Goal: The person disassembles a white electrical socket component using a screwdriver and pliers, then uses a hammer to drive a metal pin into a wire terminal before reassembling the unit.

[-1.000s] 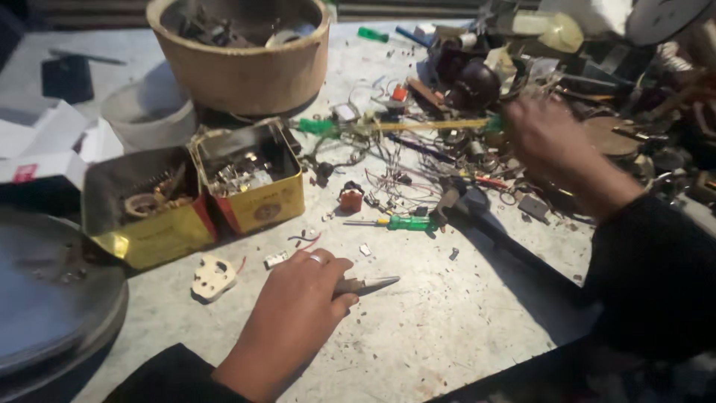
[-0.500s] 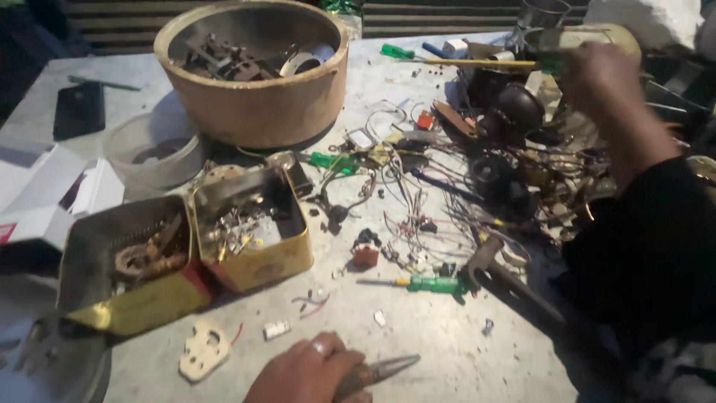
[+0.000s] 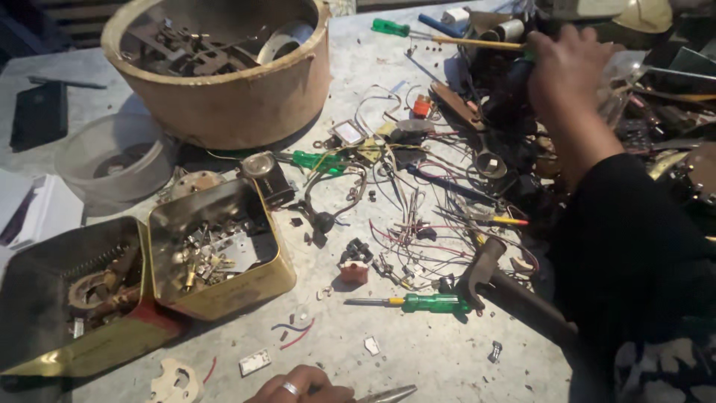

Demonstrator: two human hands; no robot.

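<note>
Two hands work over a cluttered grey worktop (image 3: 418, 358). Left hand (image 3: 298, 386) rests at the near edge, a ring on one finger, its fingers curled shut around the handles of a metal tool, apparently pliers (image 3: 388, 393); only the tool's tip shows, pointing toward the right edge, long axis roughly parallel to the near edge. Right hand (image 3: 567, 67) reaches into the parts pile at the far right corner. Its fingers are bent downward into dark components; whether they clamp anything cannot be told, since the fingertips are hidden.

A yellow-shafted screwdriver with a green handle (image 3: 447, 37) lies just beside the right hand on its left, long axis running along the far edge; the shaft end meets the hand's knuckles. A second green screwdriver (image 3: 425, 302) lies mid-worktop, between the two hands, nearer the left hand, blade pointing toward the left edge. A hammer (image 3: 507, 287) lies just right of it, head touching the screwdriver handle.

Toward the left edge stand two open gold tins (image 3: 224, 298) of small parts; a round tan bowl (image 3: 224, 104) occupies the far left. Loose wires (image 3: 418, 216) spread across the centre.
</note>
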